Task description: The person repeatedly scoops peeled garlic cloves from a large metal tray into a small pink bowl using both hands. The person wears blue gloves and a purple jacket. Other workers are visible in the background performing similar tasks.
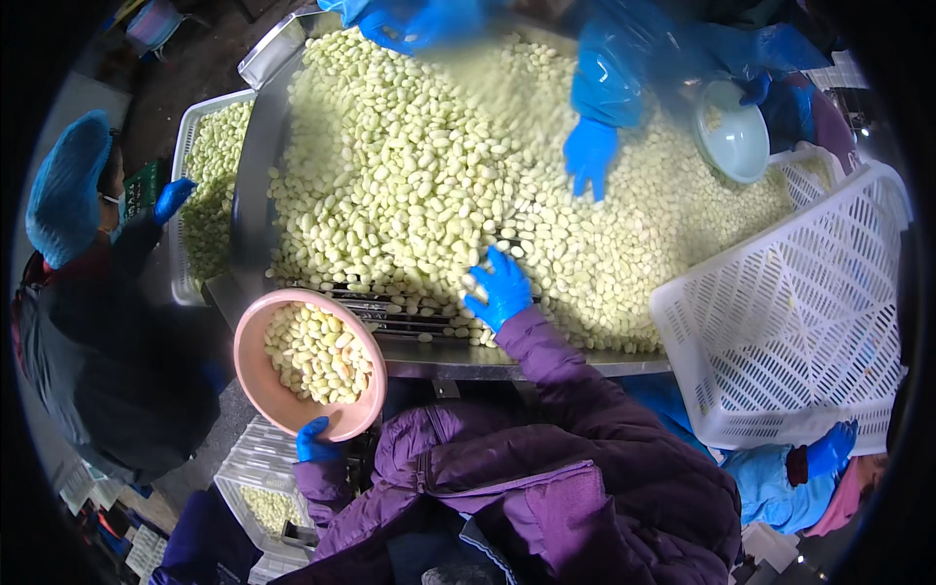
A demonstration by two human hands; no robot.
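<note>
My left hand [314,441], in a blue glove, grips the near rim of a pink plastic bowl [252,351]. Inside the tilted bowl lie pale yellow oval pieces [314,351], a few of them brownish. My right hand [504,289], also gloved in blue, reaches over a metal sorting table [468,355] with its fingers spread. Its fingertips touch or hover just above a thick layer of pale green oval beans or small fruits [409,168]; no piece shows in its grasp. Dark slats [395,307] of the table bed show between the bowl and my right hand.
Co-workers' blue-gloved hands [591,157] work across the table. A light blue bowl [735,131] stands at the far right. Someone holds a tilted white slotted crate [790,314] against the near right edge. A filled white crate [177,219] and a person [110,351] are at left.
</note>
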